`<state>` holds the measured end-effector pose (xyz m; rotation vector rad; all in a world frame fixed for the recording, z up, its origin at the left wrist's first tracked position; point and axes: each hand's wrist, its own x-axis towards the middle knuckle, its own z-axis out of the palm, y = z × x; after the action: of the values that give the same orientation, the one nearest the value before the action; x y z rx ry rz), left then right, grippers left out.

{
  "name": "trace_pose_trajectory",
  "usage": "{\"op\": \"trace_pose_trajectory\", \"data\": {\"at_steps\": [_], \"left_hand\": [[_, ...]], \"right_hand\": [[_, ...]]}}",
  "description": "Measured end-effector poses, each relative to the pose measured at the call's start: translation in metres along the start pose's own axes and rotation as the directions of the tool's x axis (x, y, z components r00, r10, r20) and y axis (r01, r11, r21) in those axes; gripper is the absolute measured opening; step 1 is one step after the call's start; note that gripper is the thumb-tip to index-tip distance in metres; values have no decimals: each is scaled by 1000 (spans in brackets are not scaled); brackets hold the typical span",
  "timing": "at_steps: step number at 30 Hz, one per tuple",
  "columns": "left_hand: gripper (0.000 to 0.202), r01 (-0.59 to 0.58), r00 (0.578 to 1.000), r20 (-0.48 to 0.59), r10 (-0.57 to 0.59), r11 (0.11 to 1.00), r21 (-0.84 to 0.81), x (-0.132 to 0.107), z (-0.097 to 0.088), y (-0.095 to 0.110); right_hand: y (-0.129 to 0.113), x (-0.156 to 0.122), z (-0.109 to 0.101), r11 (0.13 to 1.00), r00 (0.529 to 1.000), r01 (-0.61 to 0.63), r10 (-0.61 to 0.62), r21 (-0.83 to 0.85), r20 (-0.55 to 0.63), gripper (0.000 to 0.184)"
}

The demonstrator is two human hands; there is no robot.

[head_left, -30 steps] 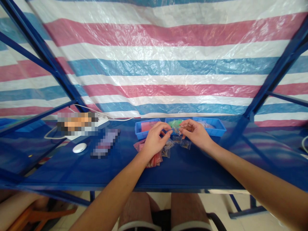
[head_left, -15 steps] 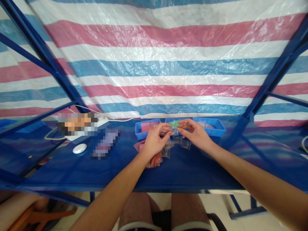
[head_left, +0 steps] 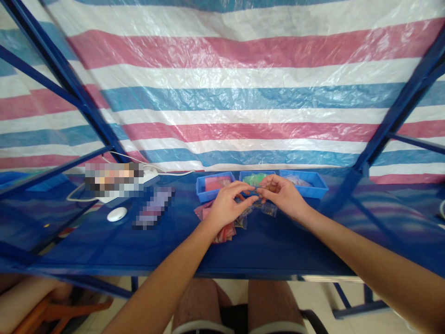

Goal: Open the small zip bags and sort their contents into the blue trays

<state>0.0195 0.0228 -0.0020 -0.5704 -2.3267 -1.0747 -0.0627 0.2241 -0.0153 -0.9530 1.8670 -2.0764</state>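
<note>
My left hand (head_left: 227,204) and my right hand (head_left: 281,192) meet over the blue table (head_left: 271,250), fingertips pinched together on a small clear plastic bag (head_left: 255,194) holding little dark parts. Under and beside the hands lie more clear bags of parts (head_left: 269,209) and a pile of red bags (head_left: 227,232). Just behind the hands stand three blue trays: one with red bags (head_left: 213,183), one with green bags (head_left: 255,177), one with clear bags (head_left: 306,182).
A white mouse (head_left: 116,214), a white cable (head_left: 74,195) and two blurred-out items lie at the left of the table. Blue frame bars (head_left: 396,120) rise at both sides. A striped tarpaulin (head_left: 229,93) hangs behind. A person's arm (head_left: 24,297) shows at the lower left.
Both hands have sunk slightly toward the table and drawn closer, fingertips now touching on the small bag.
</note>
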Motion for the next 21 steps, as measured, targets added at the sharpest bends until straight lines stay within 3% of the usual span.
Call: {"op": "trace_pose_trajectory", "data": {"at_steps": [5,13,19,21], "left_hand": [[27,34,999,28,-34,999,-10,-1,1,-3],[23,179,983,-16,-181,980,-91,-1,0,-6],[34,216,976,36,-214,939,-268,-3,6,-11],[37,215,976,37,-213,934,-284,-3,6,-11]], "right_hand": [[-8,-4,7,999,994,-2,-3,39,107,29],[0,1,-2,993,998,27,-34,-113,-60,37],[0,-1,4,997,998,55,-52,-62,44,40],[-1,0,3,996,998,53,-51,-77,30,39]]}}
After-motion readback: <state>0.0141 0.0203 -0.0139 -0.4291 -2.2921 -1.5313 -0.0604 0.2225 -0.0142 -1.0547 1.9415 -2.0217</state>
